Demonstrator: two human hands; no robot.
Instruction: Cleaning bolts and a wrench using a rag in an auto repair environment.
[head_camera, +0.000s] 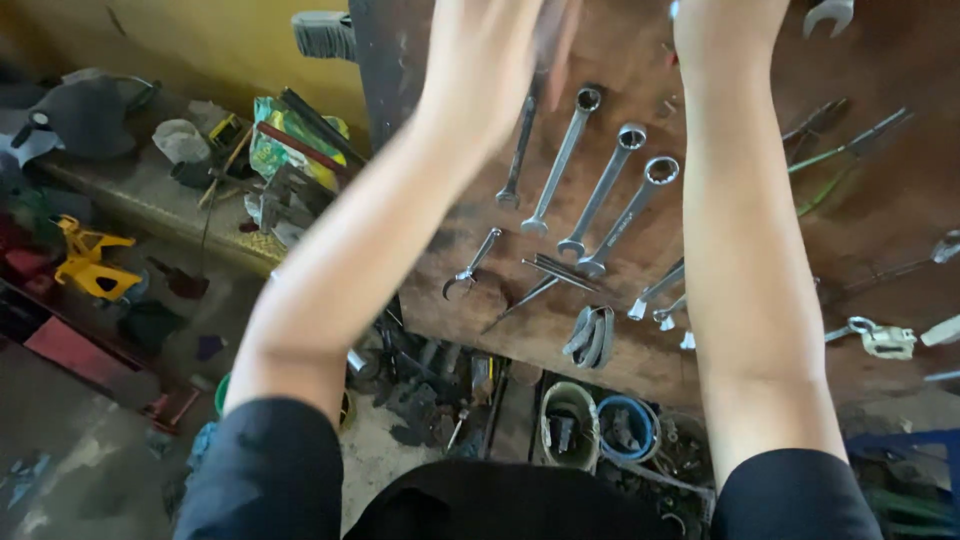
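Both my arms reach up to a brown wooden tool board. My left hand is raised at the board's top left, its fingers blurred, just above a dark wrench hanging there. Of my right hand only the heel shows at the top edge; its fingers are cut off. Between my forearms hang three silver ring spanners side by side, slanting down to the left. Below them are a small open-jaw tool and thin pointed tools.
More tools hang right of my right arm: green-handled pliers, a spanner head, a white clamp. Under the board stand a grey bucket and a blue bucket among scrap parts. A cluttered bench and yellow stands lie left.
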